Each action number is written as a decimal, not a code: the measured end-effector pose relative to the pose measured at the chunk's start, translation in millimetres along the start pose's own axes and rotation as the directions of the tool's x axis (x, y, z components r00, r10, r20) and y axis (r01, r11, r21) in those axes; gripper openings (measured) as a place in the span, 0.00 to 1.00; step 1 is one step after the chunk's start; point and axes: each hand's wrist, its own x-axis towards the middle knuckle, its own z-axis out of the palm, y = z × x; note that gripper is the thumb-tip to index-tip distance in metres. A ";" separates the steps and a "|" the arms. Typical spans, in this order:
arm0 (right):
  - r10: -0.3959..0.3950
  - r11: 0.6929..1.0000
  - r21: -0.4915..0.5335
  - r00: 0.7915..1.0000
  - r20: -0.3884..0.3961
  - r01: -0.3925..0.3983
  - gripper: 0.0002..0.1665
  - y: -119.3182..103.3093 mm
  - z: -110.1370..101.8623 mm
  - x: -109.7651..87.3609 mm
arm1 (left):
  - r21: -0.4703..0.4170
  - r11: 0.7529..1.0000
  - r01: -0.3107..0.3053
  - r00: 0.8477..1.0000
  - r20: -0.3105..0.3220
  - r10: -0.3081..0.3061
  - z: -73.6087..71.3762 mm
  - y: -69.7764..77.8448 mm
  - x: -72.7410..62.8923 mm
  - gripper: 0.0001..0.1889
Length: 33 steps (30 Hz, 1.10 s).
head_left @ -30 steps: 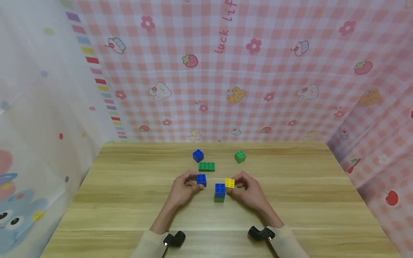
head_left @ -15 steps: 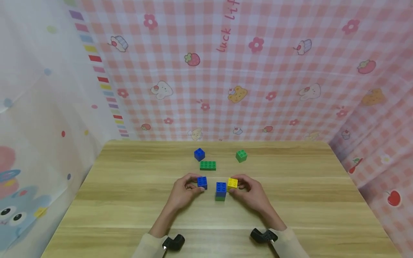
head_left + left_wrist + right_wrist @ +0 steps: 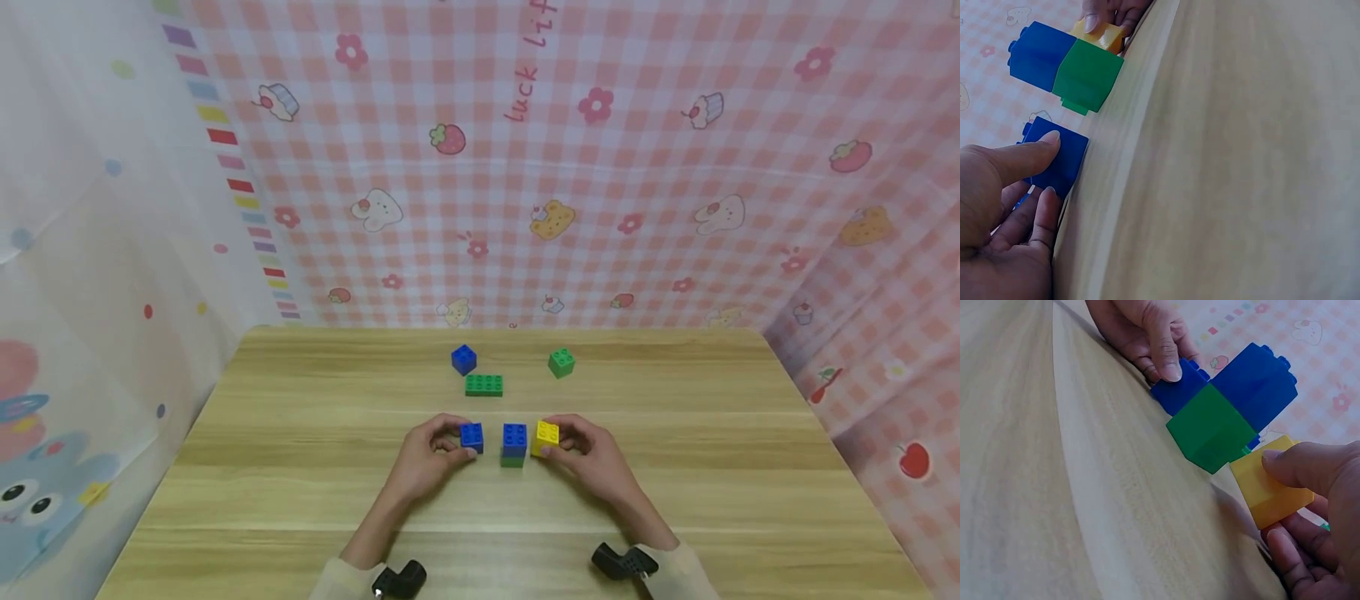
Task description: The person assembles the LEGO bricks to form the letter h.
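My left hand pinches a blue toy brick between thumb and fingers, low over the table. On the other side, my right hand grips a yellow brick the same way, thumb on its near face. Between the two hands stands an upright stack: a blue brick on top of a green brick. In the left wrist view the stack's green brick sits at the tabletop, and the yellow brick shows partly behind it. Gaps separate both held bricks from the stack in the head view.
Farther back on the wooden table lie a loose blue brick, a long green brick and a small green brick. Patterned cloth rises behind the table's back edge and along both sides.
The right hand has drawn the yellow brick away from the stack, rightward and toward the body. The left hand has brought its blue brick slightly nearer the body. The stack stays in place.
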 end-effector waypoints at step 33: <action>-0.061 0.998 -0.001 0.998 0.015 0.061 0.24 -21.7 -20.7 -33.4 | -0.004 1.000 0.028 0.999 0.038 -0.028 11.6 3.7 -19.0 0.22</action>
